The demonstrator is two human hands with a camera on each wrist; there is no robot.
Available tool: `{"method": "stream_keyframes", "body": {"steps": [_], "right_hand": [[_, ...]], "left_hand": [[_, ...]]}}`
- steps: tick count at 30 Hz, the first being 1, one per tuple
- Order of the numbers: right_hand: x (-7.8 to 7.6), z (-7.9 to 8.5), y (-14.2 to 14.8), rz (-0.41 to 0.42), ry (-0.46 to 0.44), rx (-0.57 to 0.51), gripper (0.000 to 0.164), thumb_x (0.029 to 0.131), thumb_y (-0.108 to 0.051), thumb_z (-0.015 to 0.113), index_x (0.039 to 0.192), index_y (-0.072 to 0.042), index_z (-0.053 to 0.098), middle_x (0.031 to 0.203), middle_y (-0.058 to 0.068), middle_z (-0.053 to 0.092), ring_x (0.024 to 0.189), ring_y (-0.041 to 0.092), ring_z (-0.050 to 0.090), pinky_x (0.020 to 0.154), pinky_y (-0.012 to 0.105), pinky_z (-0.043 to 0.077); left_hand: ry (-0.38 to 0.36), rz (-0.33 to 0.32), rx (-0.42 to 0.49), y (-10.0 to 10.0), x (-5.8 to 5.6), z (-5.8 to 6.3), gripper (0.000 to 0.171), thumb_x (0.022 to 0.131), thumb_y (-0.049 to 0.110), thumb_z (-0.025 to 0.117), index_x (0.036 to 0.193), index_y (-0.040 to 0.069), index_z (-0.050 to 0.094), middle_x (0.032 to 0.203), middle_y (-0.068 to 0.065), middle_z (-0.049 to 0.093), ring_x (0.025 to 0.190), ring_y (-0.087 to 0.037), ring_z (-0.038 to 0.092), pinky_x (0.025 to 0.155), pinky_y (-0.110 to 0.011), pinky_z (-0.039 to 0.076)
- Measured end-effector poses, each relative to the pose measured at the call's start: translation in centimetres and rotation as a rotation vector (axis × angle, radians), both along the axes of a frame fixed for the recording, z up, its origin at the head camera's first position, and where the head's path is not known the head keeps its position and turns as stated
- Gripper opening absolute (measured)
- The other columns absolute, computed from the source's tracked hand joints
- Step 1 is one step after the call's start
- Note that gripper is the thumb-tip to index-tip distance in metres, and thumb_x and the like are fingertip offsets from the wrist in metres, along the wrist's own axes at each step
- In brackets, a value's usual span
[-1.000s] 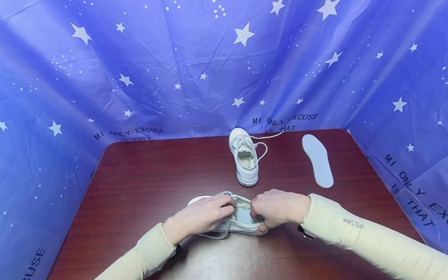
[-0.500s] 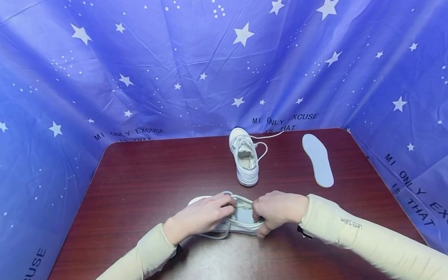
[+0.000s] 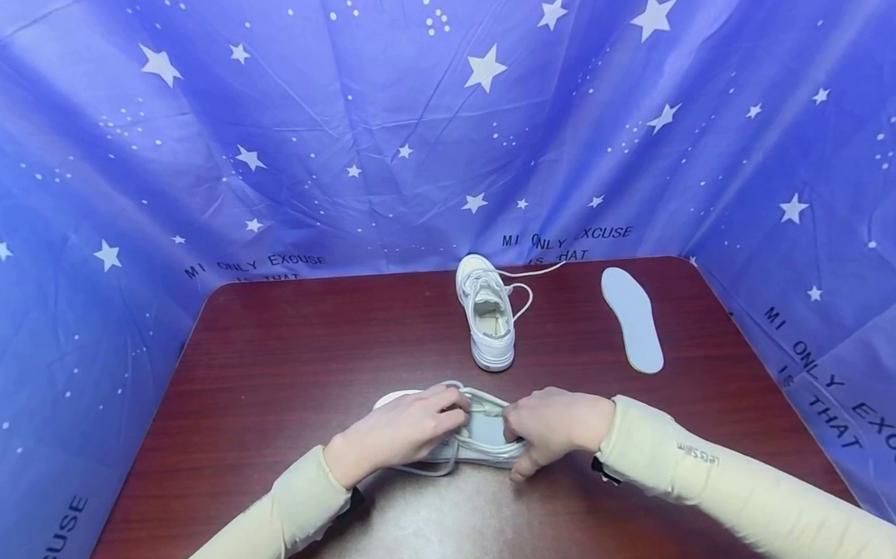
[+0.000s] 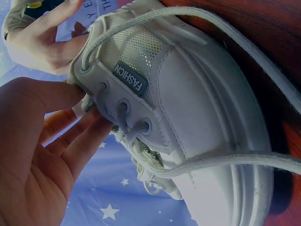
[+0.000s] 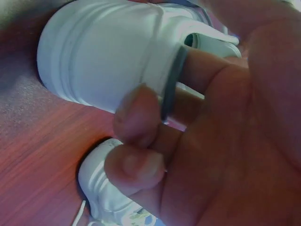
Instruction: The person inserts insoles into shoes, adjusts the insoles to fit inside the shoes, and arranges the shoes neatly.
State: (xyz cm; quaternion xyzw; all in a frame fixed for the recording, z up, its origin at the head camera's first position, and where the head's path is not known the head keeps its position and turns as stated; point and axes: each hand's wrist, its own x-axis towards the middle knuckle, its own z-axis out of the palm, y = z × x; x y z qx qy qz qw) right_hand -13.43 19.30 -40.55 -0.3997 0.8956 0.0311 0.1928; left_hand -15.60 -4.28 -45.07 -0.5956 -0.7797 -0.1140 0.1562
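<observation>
A white lace-up sneaker (image 3: 485, 457) lies crosswise in front of the person, toe to the left, with a pale blue-grey insole (image 3: 486, 429) visible inside. The left hand (image 3: 407, 428) reaches over the toe end; in the left wrist view its thumb and fingers pinch the laced eyelet flap (image 4: 136, 113) at the opening. At the heel, the right hand (image 3: 558, 422) has some fingers inside the collar (image 5: 174, 84) and others curled against the heel's outside. Its thumb points down beside the shoe. The tips of the inserted fingers are hidden.
A second white sneaker (image 3: 493, 348) stands behind, toe away, its lace trailing right. A loose white insole (image 3: 634, 321) lies at the back right of the dark red wooden table (image 3: 303, 340). A blue star-patterned curtain (image 3: 396, 102) hangs round the table's back and sides.
The right hand's thumb has come away from the side of the shoe, and the hand has shifted slightly down. The left hand and both shoes stay in place.
</observation>
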Motion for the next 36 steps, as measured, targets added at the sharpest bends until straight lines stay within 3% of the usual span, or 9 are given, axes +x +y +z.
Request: {"method": "stream_keyframes", "body": {"steps": [6, 11, 15, 20, 27, 36], "right_hand": [[-0.7, -0.1, -0.5, 0.106, 0.068, -0.021, 0.029, 0.071, -0.048, 0.075, 0.066, -0.023, 0.061, 0.059, -0.012, 0.044, 0.050, 0.010, 0.040, 0.046, 0.032, 0.040], [-1.0, -0.4, -1.2, 0.256, 0.194, -0.081, 0.026, 0.076, -0.046, 0.072, 0.074, -0.021, 0.066, 0.067, -0.011, 0.055, 0.049, 0.009, 0.046, 0.043, 0.031, 0.044], [-1.2, -0.8, -1.8, 0.325, 0.209, -0.121, 0.020, 0.077, -0.041, 0.072, 0.077, -0.021, 0.065, 0.075, -0.012, 0.058, 0.049, 0.009, 0.047, 0.043, 0.029, 0.045], [-1.2, -1.3, -2.0, 0.333, 0.179, -0.111, 0.020, 0.075, -0.037, 0.074, 0.082, -0.021, 0.063, 0.078, -0.013, 0.055, 0.050, 0.008, 0.044, 0.045, 0.028, 0.045], [-1.2, -1.8, -2.2, 0.327, 0.228, -0.064, 0.026, 0.072, -0.042, 0.076, 0.083, -0.022, 0.063, 0.080, -0.010, 0.053, 0.048, 0.009, 0.045, 0.045, 0.030, 0.047], [-0.7, -2.0, -3.0, 0.299, 0.294, 0.123, 0.033, 0.074, -0.057, 0.069, 0.085, -0.026, 0.065, 0.086, -0.012, 0.060, 0.053, 0.010, 0.053, 0.051, 0.031, 0.049]], "left_hand": [[-0.018, 0.002, -0.013, 0.0, 0.0, -0.2, 0.010, 0.084, 0.006, 0.061, 0.092, 0.012, 0.063, 0.107, -0.001, 0.060, 0.102, -0.013, 0.056, 0.080, -0.024, 0.054], [-0.011, 0.001, -0.015, -0.1, 0.1, -0.2, 0.014, 0.082, 0.005, 0.062, 0.093, 0.013, 0.064, 0.107, 0.000, 0.060, 0.101, -0.013, 0.056, 0.079, -0.024, 0.054], [-0.032, -0.005, 0.004, -0.1, 0.0, -0.3, 0.016, 0.081, 0.002, 0.062, 0.092, 0.013, 0.064, 0.106, 0.001, 0.060, 0.101, -0.011, 0.055, 0.079, -0.023, 0.053], [-0.035, -0.031, 0.026, -0.1, 0.0, -0.3, 0.016, 0.080, 0.001, 0.062, 0.092, 0.012, 0.065, 0.105, 0.000, 0.061, 0.100, -0.012, 0.056, 0.080, -0.024, 0.053], [-0.055, -0.026, 0.027, -0.1, -0.1, -0.2, 0.018, 0.081, 0.001, 0.061, 0.094, 0.013, 0.066, 0.106, 0.000, 0.062, 0.102, -0.012, 0.056, 0.082, -0.024, 0.053], [-0.040, 0.005, -0.023, -0.1, 0.1, 0.0, 0.020, 0.084, 0.005, 0.063, 0.102, 0.012, 0.068, 0.110, 0.000, 0.062, 0.104, -0.012, 0.055, 0.082, -0.024, 0.054]]}}
